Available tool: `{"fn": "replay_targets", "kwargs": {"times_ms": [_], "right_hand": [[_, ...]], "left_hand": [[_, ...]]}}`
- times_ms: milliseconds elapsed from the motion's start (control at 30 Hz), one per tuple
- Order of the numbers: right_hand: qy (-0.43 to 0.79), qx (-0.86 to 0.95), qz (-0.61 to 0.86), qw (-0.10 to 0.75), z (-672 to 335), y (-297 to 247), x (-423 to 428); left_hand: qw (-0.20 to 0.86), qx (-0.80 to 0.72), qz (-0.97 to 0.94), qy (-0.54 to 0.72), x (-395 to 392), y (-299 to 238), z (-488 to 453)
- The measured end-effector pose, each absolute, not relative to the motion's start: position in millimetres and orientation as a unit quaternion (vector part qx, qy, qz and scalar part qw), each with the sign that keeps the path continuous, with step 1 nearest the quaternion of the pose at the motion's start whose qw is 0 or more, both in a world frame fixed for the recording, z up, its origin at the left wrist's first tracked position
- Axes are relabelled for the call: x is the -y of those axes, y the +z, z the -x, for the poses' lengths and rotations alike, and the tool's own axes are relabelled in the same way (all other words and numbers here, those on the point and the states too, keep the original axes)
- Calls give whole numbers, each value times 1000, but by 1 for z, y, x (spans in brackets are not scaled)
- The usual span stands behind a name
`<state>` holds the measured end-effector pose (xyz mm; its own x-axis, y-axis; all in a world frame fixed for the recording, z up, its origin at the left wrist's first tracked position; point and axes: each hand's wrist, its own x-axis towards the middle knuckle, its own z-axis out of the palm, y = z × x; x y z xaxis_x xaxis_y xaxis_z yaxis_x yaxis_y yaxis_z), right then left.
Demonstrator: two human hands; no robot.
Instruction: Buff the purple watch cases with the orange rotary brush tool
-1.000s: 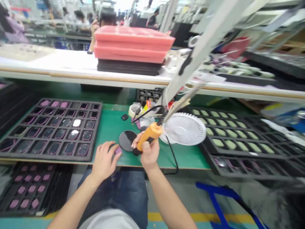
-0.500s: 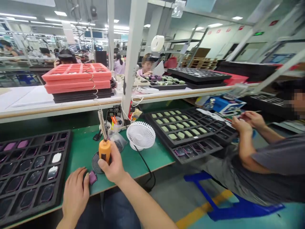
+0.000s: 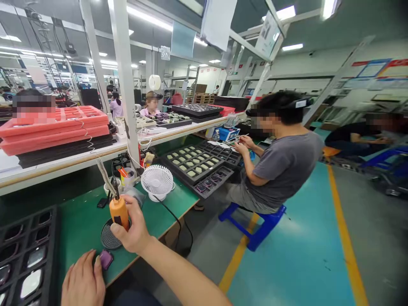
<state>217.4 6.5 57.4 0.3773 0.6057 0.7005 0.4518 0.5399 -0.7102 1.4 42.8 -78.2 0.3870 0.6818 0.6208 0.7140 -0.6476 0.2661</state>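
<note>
My right hand (image 3: 132, 231) is wrapped round an orange-handled power tool (image 3: 118, 211), held upright over a round black mesh disc (image 3: 108, 240) on the green bench mat (image 3: 79, 221). A coiled cable runs up from the tool's top. My left hand (image 3: 83, 282) rests at the bench's front edge, its fingers pressed on a small purple part (image 3: 106, 259). A black tray (image 3: 22, 259) of dark glossy parts lies to the left of both hands.
A small white fan (image 3: 157, 181) and a cup of pens (image 3: 126, 175) stand behind the tool. Right of me, a person in a grey shirt (image 3: 280, 163) sits on a blue stool (image 3: 255, 221) beside black trays (image 3: 197, 163). Red trays (image 3: 54, 127) sit on the upper shelf.
The view has swung right and upward, bringing the aisle and the seated person into sight. Both hands keep their hold; the tool went from tilted to upright.
</note>
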Motion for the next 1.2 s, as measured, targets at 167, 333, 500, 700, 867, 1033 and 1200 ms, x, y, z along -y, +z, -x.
{"fn": "replay_targets", "kwargs": {"times_ms": [167, 333, 500, 700, 867, 1033, 1200], "right_hand": [[28, 562, 460, 687, -220, 58, 5], [64, 554, 419, 717, -232, 56, 17], [221, 518, 363, 742, -254, 49, 9], [339, 486, 323, 738, -262, 54, -7], [349, 456, 341, 744, -245, 62, -22], [337, 444, 361, 748, -231, 60, -35], [337, 434, 368, 750, -231, 57, -32]], "left_hand": [[26, 401, 846, -352, -41, -61, -4], [0, 376, 836, -399, -26, -25, -12], [-29, 376, 864, -333, -14, -6, -30], [-60, 373, 882, -283, -22, 1, -46], [-89, 379, 875, -287, -32, -2, -52], [-116, 394, 859, -305, -23, 1, -58], [-190, 391, 856, -281, -5, 11, -24]]}}
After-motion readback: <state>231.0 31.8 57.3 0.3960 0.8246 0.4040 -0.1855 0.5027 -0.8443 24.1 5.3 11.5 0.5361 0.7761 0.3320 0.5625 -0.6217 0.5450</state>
